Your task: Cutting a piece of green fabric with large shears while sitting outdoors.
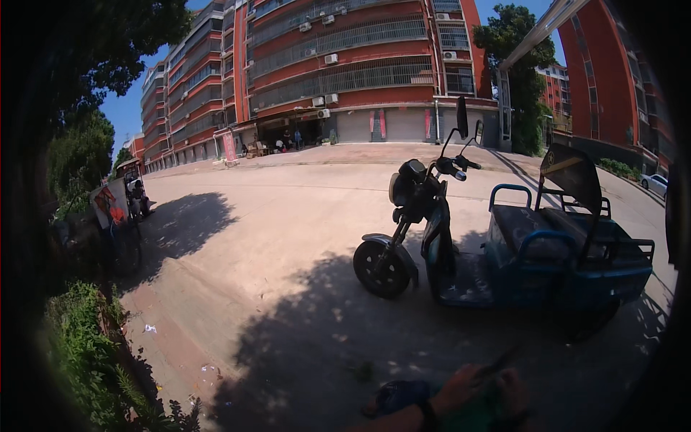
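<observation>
Low in shadow at the bottom, my left hand (464,383) has its fingers closed round a dark, thin object (499,364) that I cannot identify. My right hand (511,392) is beside it with curled fingers; what they hold, if anything, is too dark to make out. Dark bands are on my forearms. A dark blue shape (399,397), perhaps a shoe, shows left of my arms, and green material lies beneath my hands. Just beyond stands a blue cargo tricycle (533,266) with black seats and mirrors.
Sunlit pavement (288,209) stretches toward red apartment blocks (338,50), with several distant people at an open bay (288,137). Parked vehicles (129,201) stand at left beside trees and plants (86,338). A white car (655,183) is at far right.
</observation>
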`<state>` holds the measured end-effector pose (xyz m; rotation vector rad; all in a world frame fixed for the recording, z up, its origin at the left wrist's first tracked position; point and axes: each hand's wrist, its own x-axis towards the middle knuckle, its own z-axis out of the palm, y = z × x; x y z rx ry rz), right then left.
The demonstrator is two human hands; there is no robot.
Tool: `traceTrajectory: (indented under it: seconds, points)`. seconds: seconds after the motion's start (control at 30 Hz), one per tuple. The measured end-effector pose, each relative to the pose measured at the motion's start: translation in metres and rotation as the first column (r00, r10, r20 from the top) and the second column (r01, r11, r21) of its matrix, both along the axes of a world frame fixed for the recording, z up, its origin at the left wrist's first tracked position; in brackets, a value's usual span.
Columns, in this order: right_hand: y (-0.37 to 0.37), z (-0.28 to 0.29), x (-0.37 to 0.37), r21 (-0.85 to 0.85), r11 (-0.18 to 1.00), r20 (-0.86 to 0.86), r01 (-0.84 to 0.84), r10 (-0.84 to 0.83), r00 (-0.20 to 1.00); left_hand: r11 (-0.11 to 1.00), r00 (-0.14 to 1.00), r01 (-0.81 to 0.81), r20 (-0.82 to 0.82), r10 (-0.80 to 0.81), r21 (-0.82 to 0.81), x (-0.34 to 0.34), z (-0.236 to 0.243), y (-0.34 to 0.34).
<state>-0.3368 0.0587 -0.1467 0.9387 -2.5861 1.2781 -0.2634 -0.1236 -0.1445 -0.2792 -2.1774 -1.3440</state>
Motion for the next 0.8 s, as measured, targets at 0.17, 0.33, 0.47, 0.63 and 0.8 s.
traceTrajectory:
  seconds: [0.17, 0.33, 0.47, 0.63, 0.8]
  points:
    - [-0.014, 0.09, 0.046, -0.313, 0.936, 0.268, -0.162, 0.251, 0.93, 0.958, 0.941, 0.225, 0.214, -0.261, 0.18, -0.021, -0.015, -0.004]
    - [0.0, 0.112, 0.053, -0.423, 0.887, 0.364, -0.186, 0.354, 0.862, 0.933, 0.829, 0.272, 0.434, -0.351, 0.236, -0.025, -0.034, 0.007]
    - [0.026, 0.109, 0.05, -0.3, 0.953, 0.316, -0.049, 0.148, 0.937, 0.914, 0.843, 0.406, 0.388, -0.371, -0.009, -0.027, -0.046, -0.005]
    - [0.046, 0.106, 0.058, -0.365, 0.929, 0.236, -0.058, 0.153, 0.96, 0.907, 0.892, 0.393, 0.301, -0.336, -0.152, -0.024, -0.058, -0.008]
    - [0.058, 0.116, 0.079, -0.289, 0.945, 0.049, -0.154, 0.175, 0.983, 0.915, 0.927, 0.327, 0.27, -0.262, -0.235, -0.034, -0.08, 0.008]
